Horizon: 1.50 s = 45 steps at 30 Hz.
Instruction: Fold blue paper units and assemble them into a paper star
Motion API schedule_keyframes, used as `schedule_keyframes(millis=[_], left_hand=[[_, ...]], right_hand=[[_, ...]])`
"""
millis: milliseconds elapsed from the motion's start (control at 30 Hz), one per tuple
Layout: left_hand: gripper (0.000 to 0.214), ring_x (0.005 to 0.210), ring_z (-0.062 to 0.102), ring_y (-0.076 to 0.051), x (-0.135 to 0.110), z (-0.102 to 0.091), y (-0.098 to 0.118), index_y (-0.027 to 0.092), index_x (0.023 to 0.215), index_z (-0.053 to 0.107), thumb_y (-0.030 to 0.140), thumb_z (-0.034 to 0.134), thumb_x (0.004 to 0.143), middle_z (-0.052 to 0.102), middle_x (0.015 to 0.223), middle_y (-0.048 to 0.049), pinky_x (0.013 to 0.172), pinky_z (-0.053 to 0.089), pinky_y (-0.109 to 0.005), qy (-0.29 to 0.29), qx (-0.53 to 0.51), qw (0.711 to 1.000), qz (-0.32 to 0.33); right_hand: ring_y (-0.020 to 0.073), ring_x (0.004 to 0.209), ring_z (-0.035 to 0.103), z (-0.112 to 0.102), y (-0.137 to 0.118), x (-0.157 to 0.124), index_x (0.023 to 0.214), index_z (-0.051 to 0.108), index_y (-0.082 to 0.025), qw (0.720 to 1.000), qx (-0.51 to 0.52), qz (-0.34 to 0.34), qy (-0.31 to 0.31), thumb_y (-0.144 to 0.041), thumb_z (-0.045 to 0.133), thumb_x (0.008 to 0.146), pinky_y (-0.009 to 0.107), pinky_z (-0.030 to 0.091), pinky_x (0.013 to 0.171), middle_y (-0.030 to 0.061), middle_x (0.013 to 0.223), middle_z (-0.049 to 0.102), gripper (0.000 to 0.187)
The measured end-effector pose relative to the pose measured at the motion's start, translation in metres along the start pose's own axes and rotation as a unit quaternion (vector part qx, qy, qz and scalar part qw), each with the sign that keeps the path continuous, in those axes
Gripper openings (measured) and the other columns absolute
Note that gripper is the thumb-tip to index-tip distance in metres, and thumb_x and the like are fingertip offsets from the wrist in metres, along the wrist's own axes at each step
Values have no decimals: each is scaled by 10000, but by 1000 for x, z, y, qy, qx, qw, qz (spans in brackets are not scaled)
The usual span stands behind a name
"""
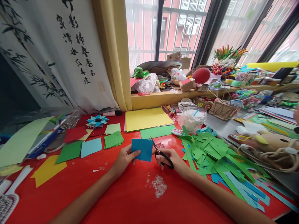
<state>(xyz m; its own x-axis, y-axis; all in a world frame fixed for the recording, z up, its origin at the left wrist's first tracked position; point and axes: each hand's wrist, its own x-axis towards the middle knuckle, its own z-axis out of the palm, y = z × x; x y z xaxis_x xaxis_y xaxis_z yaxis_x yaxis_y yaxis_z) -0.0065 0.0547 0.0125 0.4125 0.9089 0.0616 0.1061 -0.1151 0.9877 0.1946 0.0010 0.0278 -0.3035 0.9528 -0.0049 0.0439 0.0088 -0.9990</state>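
Note:
My left hand [125,158] pinches the left edge of a blue square of paper [142,149], holding it just above the red table [121,193]. My right hand [171,161] grips black-handled scissors [161,152], fingers through the loops. The blades point up and left, and they meet the right edge of the blue paper. Both forearms reach in from the bottom of the view.
A heap of green and blue paper strips [215,158] lies right of my right hand. Cut squares [91,147] and a blue folded paper star [97,121] lie to the left, yellow sheets [147,119] behind. A cluttered windowsill [163,98] and baskets stand beyond.

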Motion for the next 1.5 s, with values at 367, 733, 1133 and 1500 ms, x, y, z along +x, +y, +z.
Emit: schedule_keyframes(millis=[367, 733, 1133, 1500], left_hand=[[206, 410, 411, -71, 0, 0, 4, 142, 700, 510, 338, 574, 712, 458, 543, 42, 437, 313, -206, 10, -28, 1000, 8], [219, 407, 389, -58, 1, -3, 4, 127, 800, 552, 328, 577, 717, 469, 588, 29, 427, 309, -201, 25, -49, 998, 14], [177, 425, 380, -37, 5, -6, -1, 158, 778, 522, 302, 595, 709, 451, 600, 42, 387, 307, -158, 87, -105, 991, 12], [202, 398, 389, -32, 7, -9, -1, 168, 790, 488, 307, 603, 699, 452, 594, 51, 362, 316, -145, 104, -123, 987, 13]], right_hand=[[98, 486, 478, 0, -1, -1, 773, 553, -152, 1000, -22, -19, -10, -437, 531, 749, 211, 358, 471, -19, 562, 477, 287], [89, 454, 464, -2, 1, 0, 715, 513, -154, 998, -48, -23, -23, -455, 524, 752, 206, 343, 459, -30, 532, 468, 303], [73, 410, 439, -3, 0, -1, 682, 489, -156, 997, -68, -17, -39, -389, 527, 768, 180, 302, 409, -43, 507, 429, 252], [70, 370, 449, -4, 4, 0, 646, 480, -153, 996, -85, 8, -32, -392, 557, 742, 173, 293, 386, -53, 470, 426, 268]])
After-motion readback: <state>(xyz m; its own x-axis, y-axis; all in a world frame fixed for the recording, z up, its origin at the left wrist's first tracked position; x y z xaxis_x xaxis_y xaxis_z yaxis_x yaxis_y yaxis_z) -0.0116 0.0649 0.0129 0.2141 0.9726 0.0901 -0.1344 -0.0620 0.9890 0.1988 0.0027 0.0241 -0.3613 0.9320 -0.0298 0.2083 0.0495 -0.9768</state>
